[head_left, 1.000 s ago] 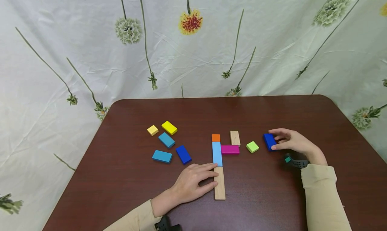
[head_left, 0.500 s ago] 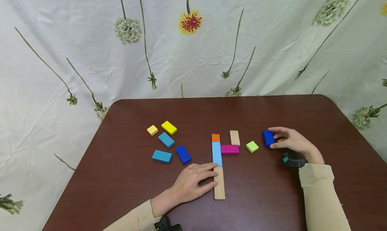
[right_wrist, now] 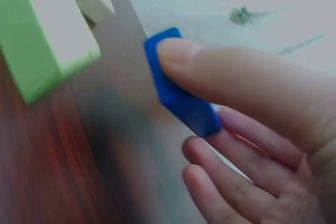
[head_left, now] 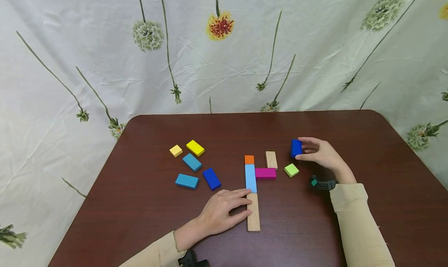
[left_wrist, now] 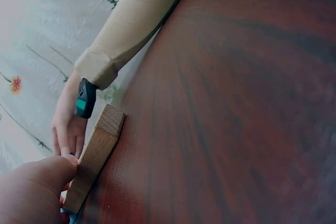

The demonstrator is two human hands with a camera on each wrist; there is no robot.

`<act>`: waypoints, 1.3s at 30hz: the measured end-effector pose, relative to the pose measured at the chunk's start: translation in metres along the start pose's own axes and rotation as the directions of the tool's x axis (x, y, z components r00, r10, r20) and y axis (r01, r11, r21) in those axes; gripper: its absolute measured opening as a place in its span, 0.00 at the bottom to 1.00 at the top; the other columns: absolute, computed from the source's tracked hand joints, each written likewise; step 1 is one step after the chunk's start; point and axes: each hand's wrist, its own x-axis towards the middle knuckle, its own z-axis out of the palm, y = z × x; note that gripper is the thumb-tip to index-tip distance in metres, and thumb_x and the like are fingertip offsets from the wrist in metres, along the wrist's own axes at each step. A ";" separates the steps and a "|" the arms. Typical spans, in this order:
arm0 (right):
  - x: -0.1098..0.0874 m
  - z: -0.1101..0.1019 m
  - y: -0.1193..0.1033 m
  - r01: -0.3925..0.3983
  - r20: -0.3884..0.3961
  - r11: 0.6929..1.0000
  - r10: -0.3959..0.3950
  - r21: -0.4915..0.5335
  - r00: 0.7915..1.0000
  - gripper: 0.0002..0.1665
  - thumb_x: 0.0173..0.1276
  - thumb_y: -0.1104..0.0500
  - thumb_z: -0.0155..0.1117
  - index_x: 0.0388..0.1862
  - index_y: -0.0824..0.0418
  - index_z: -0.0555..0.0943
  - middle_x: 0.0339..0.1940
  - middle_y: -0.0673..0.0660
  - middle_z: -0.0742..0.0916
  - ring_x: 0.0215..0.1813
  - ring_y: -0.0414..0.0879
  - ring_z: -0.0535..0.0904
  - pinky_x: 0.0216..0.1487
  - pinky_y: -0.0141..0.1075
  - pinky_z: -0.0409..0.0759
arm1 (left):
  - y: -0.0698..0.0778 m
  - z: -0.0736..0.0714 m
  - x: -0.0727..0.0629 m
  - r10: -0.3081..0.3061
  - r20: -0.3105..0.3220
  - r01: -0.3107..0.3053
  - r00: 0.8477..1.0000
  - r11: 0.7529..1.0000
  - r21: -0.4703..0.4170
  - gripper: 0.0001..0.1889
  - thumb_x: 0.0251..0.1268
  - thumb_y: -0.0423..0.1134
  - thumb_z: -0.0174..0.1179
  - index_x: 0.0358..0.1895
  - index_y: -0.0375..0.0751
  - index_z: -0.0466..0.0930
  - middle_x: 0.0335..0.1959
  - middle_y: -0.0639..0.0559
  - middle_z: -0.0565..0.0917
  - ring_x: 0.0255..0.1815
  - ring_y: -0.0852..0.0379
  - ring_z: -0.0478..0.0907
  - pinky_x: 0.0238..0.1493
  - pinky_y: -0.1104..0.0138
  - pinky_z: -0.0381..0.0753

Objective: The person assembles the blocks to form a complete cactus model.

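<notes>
My right hand [head_left: 320,152] pinches a dark blue block [head_left: 296,147] between thumb and fingers, beyond the lime green cube [head_left: 291,170]. In the right wrist view the thumb lies on one face of that block and the other fingers are behind it. My left hand [head_left: 224,210] rests with its fingers extended, the tips along the left side of a long plain wooden block [head_left: 253,214] and the light blue block [head_left: 250,178]. These two stand end to end in a line, with an orange block [head_left: 249,159] at the far end. A magenta block [head_left: 265,173] juts right from the light blue one.
A short wooden block [head_left: 271,159] lies behind the magenta one. Left of the line are a second dark blue block [head_left: 212,178], two teal blocks [head_left: 187,181] and two yellow ones [head_left: 195,148]. The brown table [head_left: 157,121] ends at a flowered cloth [head_left: 105,45].
My right hand has carried the dark blue block left and slightly away from me, closer to the short wooden block. My left hand has stayed at the line of blocks.
</notes>
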 end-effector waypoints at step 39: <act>0.056 0.050 -0.023 0.001 -0.020 1.000 -0.001 -0.024 1.000 0.39 0.58 0.53 0.71 0.66 0.64 0.69 0.57 0.68 0.78 0.58 0.59 0.73 0.56 0.53 0.72 | -0.001 0.002 0.000 -0.003 0.000 0.003 1.000 1.000 0.012 0.15 0.64 0.50 0.58 0.48 0.50 0.84 0.58 0.54 0.78 0.59 0.62 0.73 0.51 0.66 0.74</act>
